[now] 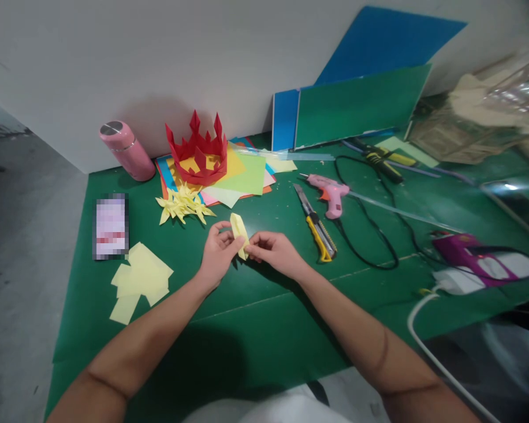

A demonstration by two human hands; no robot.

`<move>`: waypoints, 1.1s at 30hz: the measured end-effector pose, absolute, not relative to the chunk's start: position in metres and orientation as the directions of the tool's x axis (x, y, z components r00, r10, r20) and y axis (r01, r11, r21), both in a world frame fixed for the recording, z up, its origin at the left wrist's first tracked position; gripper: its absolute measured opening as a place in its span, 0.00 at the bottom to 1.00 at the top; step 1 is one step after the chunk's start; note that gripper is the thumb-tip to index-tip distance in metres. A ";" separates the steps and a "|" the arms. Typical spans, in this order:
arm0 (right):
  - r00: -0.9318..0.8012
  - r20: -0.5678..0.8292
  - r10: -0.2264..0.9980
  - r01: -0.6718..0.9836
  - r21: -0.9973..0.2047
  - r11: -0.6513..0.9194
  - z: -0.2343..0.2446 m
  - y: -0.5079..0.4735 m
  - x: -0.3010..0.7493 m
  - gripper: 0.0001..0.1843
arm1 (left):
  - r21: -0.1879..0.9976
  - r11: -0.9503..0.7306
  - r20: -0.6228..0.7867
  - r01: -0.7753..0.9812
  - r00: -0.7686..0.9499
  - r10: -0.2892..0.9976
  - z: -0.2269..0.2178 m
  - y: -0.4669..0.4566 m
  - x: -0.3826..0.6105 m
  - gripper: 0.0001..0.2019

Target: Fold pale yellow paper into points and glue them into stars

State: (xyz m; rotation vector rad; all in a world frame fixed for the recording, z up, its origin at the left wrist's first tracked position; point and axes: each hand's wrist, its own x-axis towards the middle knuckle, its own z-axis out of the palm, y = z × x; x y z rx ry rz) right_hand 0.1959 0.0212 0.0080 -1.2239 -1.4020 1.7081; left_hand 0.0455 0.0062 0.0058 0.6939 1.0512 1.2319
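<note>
Both my hands meet over the middle of the green mat (255, 329), pinching a folded pale yellow paper piece (239, 232). My left hand (217, 252) grips its left side with thumb and fingers closed. My right hand (273, 251) pinches its lower right end. The piece stands tilted, its tip pointing away from me. Just beyond my left hand lies a pile of finished yellow folded pieces (184, 204). Several flat yellow paper squares (141, 281) lie to the left of my left arm.
A red paper crown (198, 154) sits on coloured sheets (242, 173) by a pink bottle (127, 150). Right of my hands lie a yellow utility knife (316, 225), a pink glue gun (330, 192) with black cord, and a purple device (480, 258). Blue and green boards (357, 106) lean on the wall. A phone (110, 226) lies left.
</note>
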 end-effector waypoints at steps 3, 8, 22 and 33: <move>-0.422 -0.276 0.864 0.136 -0.961 -0.241 0.008 0.020 0.195 0.22 | 0.889 0.221 -0.244 -0.400 -0.008 0.970 0.006 0.006 0.045 0.27; -0.465 -0.238 0.853 0.192 -0.967 -0.165 0.010 0.019 0.196 0.22 | 0.929 0.163 -0.182 -0.332 -0.026 0.983 0.006 0.003 0.046 0.25; -0.253 0.021 0.967 -0.013 -1.000 0.019 -0.002 0.026 0.200 0.21 | 0.992 0.074 -0.066 -0.104 0.082 0.994 -0.002 0.002 0.045 0.14; -0.224 -0.060 0.973 0.025 -0.998 -0.056 0.000 0.025 0.201 0.17 | 0.980 0.188 -0.183 -0.062 0.073 0.980 0.003 0.005 0.041 0.10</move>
